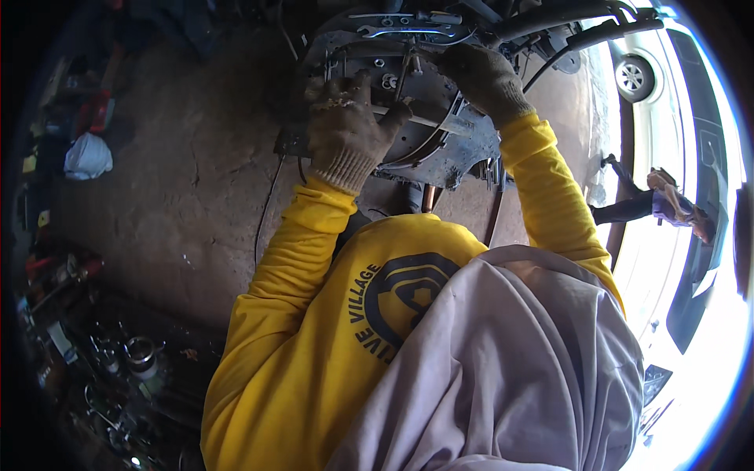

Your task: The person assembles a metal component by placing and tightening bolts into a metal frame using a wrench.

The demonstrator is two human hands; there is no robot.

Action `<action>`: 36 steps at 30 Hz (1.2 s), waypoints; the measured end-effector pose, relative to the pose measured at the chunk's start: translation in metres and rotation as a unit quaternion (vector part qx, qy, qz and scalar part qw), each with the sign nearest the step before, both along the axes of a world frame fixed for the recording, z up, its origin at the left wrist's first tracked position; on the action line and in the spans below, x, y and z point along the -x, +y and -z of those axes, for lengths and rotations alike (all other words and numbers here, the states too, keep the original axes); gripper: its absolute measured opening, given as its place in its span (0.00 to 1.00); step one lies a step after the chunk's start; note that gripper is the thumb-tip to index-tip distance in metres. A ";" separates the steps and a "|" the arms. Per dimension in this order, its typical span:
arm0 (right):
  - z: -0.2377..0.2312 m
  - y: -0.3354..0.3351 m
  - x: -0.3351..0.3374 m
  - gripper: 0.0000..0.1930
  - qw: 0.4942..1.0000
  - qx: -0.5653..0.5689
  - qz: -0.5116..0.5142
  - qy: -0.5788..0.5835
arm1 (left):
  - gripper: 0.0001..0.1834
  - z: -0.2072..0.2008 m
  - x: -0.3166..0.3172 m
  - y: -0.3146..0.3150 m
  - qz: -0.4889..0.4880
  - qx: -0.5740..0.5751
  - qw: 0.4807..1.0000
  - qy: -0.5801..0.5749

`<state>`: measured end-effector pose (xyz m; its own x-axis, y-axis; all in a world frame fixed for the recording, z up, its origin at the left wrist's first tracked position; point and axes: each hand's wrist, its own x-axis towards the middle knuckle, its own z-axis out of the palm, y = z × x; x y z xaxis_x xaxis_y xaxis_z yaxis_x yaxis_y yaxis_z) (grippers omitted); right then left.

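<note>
Both hands wear dirty knitted work gloves and are over a dark, greasy metal assembly (440,161). My left hand (345,129) rests at its left side, thumb spread away from the fingers, with nothing visible in its grip. My right hand (483,78) is at the upper right of the assembly, fingers bent together; what lies under the fingertips is hidden. Just left of those fingertips stands a bolt-like metal piece (414,61). Between the hands are a nut (389,81) and a thin curved cable (432,145). A wrench (408,32) lies along the far edge, near a screwdriver (440,17).
Dark tubes and a hose (558,23) extend at the far right. A white cloth or bag (88,156) lies at the left on the stained floor (181,173). Metal parts and a cup-like container (141,357) sit lower left. A person (660,200) and a pale vehicle (667,118) are at the right.
</note>
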<state>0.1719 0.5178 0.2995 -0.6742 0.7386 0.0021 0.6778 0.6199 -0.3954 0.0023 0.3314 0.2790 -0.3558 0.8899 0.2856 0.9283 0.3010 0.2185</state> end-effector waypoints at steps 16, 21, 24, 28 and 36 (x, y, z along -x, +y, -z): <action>0.014 0.004 0.004 0.10 0.957 -0.232 -0.153 -0.080 | 0.41 0.006 0.021 0.009 0.054 -0.029 0.995 -0.075; 0.023 0.010 0.002 0.09 0.957 -0.235 -0.163 -0.056 | 0.35 0.005 0.025 -0.001 0.069 -0.173 0.982 -0.024; 0.024 0.008 -0.002 0.09 0.964 -0.209 -0.159 -0.037 | 0.30 0.017 0.032 -0.002 -0.003 -0.051 0.996 -0.068; 0.022 0.014 0.000 0.08 0.958 -0.217 -0.189 0.003 | 0.26 0.020 0.066 0.027 -0.039 0.046 0.937 -0.344; -0.003 0.004 -0.001 0.21 0.986 -0.061 -0.129 0.086 | 0.29 0.003 0.068 0.028 -0.068 0.036 0.720 -0.689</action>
